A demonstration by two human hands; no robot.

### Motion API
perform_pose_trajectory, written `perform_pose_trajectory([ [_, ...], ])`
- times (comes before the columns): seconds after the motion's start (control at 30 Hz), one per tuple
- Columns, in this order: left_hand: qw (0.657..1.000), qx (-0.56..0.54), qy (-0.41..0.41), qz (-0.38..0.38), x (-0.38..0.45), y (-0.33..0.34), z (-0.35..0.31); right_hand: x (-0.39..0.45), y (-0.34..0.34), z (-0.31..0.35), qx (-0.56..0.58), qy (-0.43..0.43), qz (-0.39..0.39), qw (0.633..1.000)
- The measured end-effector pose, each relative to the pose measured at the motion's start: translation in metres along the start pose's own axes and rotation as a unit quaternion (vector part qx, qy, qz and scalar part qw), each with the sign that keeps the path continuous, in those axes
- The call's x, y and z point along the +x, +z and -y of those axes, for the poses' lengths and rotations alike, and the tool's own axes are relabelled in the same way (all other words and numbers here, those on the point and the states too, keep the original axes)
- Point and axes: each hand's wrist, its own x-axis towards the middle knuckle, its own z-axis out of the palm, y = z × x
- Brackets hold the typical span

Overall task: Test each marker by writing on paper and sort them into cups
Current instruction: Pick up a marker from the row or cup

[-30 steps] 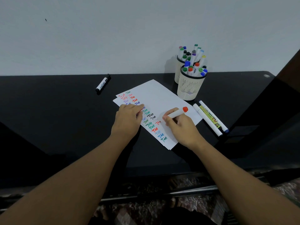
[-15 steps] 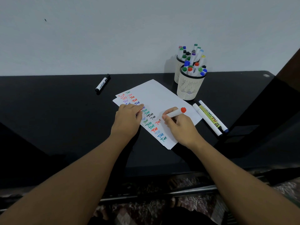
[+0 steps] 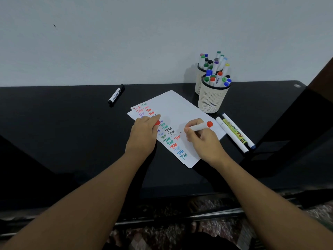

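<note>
The marker lies pinched in my right hand, fingers curled round its white barrel, its red end pointing right and away, its tip down over the paper just right of the coloured test words. My left hand rests on the paper's left side, holding a red cap under the thumb and forefinger. The paper lies askew on the black table. Beyond its far right corner stand two cups, the near cup touching the far cup behind it, both packed with upright markers. Just right of my writing hand three loose markers lie side by side, close to the paper's right edge. A black marker lies well apart at the far left, near the wall.
</note>
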Motion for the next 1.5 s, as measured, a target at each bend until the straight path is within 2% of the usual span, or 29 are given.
perform_pose_trajectory([
  [0.1, 1.0, -0.023, 0.004, -0.006, -0.001, -0.002, -0.003, -0.001, -0.002, -0.003, 0.082, -0.007, -0.021, 0.996],
  [0.2, 0.999, -0.044, -0.001, -0.017, -0.002, -0.004, -0.004, 0.001, -0.001, -0.006, 0.083, -0.003, -0.018, 0.996],
  [0.33, 0.997, -0.069, -0.005, -0.031, -0.002, -0.004, -0.001, 0.007, -0.006, -0.003, 0.04, 0.027, 0.091, 0.995],
  [0.4, 0.997, -0.073, -0.009, -0.029, -0.003, -0.004, -0.001, 0.01, -0.01, 0.002, 0.048, 0.036, 0.11, 0.992],
  [0.53, 0.997, -0.076, -0.014, -0.024, -0.002, -0.006, -0.003, 0.017, -0.01, 0.018, 0.099, 0.0, 0.013, 0.995],
  [0.63, 0.996, -0.079, 0.004, -0.035, -0.001, -0.005, -0.004, 0.027, -0.01, 0.026, 0.027, -0.006, 0.045, 0.999],
  [0.7, 0.996, -0.081, 0.006, -0.043, -0.001, -0.006, -0.003, 0.034, -0.009, 0.025, -0.11, -0.024, 0.087, 0.99],
  [0.8, 0.995, -0.084, 0.01, -0.045, -0.001, -0.005, -0.002, 0.04, -0.01, 0.023, -0.249, -0.062, 0.078, 0.963],
  [1.03, 0.995, -0.08, 0.035, -0.047, -0.002, -0.005, -0.004, 0.044, -0.012, 0.018, -0.303, -0.104, 0.066, 0.945],
  [1.17, 0.993, -0.076, 0.076, -0.049, -0.004, -0.004, -0.004, 0.049, -0.009, 0.021, -0.314, -0.112, 0.075, 0.94],
  [1.3, 0.991, -0.051, 0.113, -0.051, -0.006, -0.002, -0.004, 0.05, 0.0, 0.027, -0.362, -0.15, 0.101, 0.914],
  [1.4, 0.993, -0.09, 0.067, -0.021, -0.009, -0.006, -0.008, 0.052, 0.001, 0.031, -0.419, -0.175, 0.102, 0.885],
  [1.5, 0.991, -0.127, 0.039, 0.008, -0.011, -0.012, -0.015, 0.053, 0.001, 0.034, -0.444, -0.184, 0.148, 0.864],
])
